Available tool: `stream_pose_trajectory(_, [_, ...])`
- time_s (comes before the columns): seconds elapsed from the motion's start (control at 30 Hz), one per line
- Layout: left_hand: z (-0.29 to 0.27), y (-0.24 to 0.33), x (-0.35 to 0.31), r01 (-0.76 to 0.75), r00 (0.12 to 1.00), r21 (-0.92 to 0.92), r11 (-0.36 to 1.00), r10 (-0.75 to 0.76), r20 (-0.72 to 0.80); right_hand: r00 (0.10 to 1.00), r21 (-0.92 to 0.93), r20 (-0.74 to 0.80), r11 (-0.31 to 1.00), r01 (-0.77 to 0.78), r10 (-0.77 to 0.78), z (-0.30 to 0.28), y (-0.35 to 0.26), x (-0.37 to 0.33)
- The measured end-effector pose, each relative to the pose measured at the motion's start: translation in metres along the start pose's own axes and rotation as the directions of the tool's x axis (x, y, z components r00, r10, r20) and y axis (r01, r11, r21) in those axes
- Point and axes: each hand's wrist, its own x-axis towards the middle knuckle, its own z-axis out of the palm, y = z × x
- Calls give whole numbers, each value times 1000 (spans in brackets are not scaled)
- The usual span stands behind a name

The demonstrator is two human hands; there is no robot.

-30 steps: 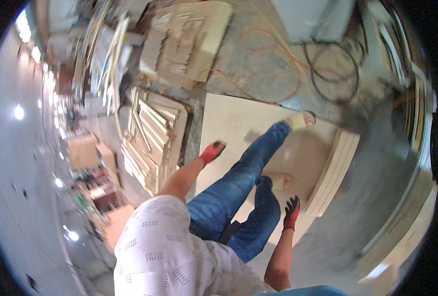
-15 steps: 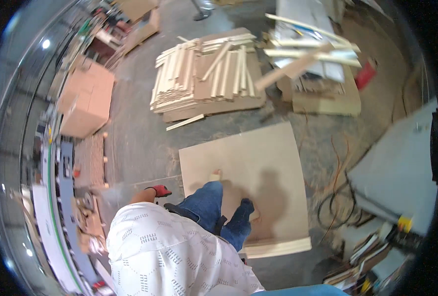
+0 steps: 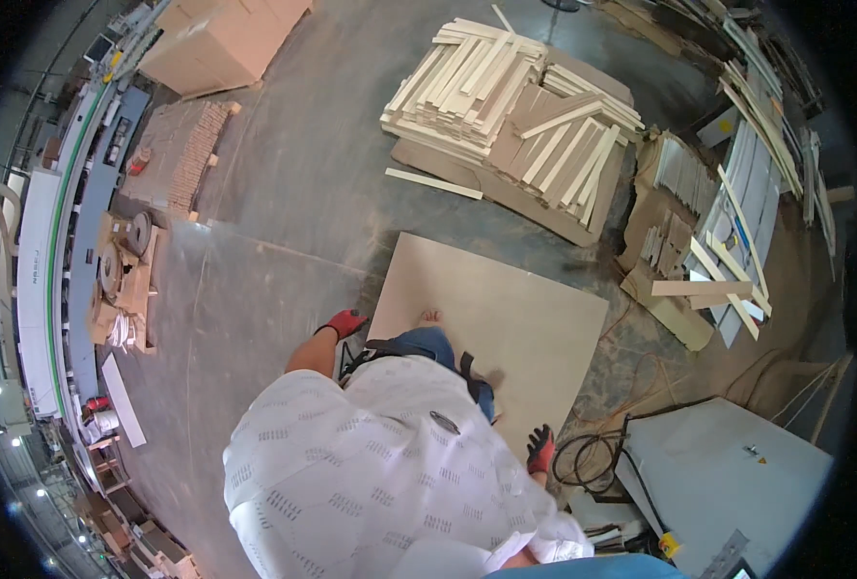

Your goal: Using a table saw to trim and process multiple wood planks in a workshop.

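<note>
I stand on a large pale wooden panel (image 3: 515,318) that lies flat on the concrete floor; one foot (image 3: 431,316) shows on it past my jeans. My left hand (image 3: 346,323), in a red glove, hangs at my side over the panel's left edge and holds nothing. On the other side my right hand (image 3: 541,449), in a red and black glove, hangs near the panel's lower right corner, fingers apart and empty. My white patterned shirt hides the lower part of the panel.
A heap of light wooden slats (image 3: 515,106) lies beyond the panel, with more strips and boards (image 3: 708,222) to the right. Black cables (image 3: 593,454) and a grey cabinet (image 3: 728,473) sit at lower right. A long machine (image 3: 38,241), cardboard boxes (image 3: 216,39) and a stacked pallet (image 3: 182,154) stand left.
The view has swung around strongly as I turned and straightened. My legs, stretched across the panel a second ago, are now under me, and both gloved hands stay empty at my sides.
</note>
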Motion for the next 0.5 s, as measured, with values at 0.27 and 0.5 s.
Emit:
stream_pose_trajectory(0.27, [-42, 15, 54, -45, 960, -418, 907, -76, -269, 870, -615, 332, 616, 493, -365, 84, -2, 106])
stream_pose_trajectory(0.5, [-24, 9, 29, 123, 888, -562, 818, -343, -305, 893, -776, 449, 487, 401, -20, 204, -94, 152])
